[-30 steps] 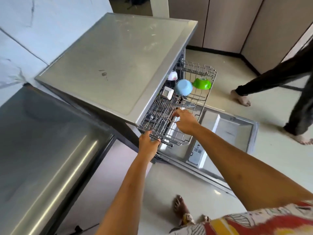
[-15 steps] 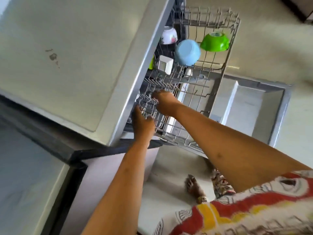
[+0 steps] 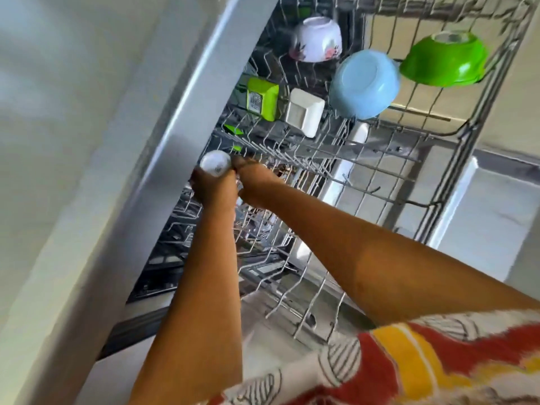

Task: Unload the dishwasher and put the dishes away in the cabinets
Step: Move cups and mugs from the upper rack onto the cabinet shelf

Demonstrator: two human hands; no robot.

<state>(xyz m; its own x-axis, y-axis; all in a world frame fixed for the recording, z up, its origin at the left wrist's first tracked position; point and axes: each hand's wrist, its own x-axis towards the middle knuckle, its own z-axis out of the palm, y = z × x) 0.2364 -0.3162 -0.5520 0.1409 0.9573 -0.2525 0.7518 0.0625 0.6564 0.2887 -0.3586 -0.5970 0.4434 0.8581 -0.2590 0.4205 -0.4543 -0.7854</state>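
My left hand (image 3: pixel 211 187) now curls round a white cup (image 3: pixel 215 166) at nine o'clock of the rack (image 3: pixel 377 171) (unloading starts); I cannot tell my right hand (image 3: pixel 257 187) grip.

Three round bowls sit upside down in the one rack (image 3: pixel 365 149): one white bowl (image 3: pixel 317 39) with flowers, one blue bowl (image 3: pixel 363 84) and one green bowl (image 3: pixel 444 59). Next to them are one square white dish (image 3: pixel 305 112) and one lime cup (image 3: pixel 263 97). Two small green bits (image 3: pixel 233 130) show through the wires, too hidden to name. One small cup (image 3: pixel 215 166), white and round, is in the left hand (image 3: pixel 210 188). The right hand (image 3: pixel 255 187) makes two hands. There is one dishwasher (image 3: pixel 201 106) with one door (image 3: pixel 496 217).
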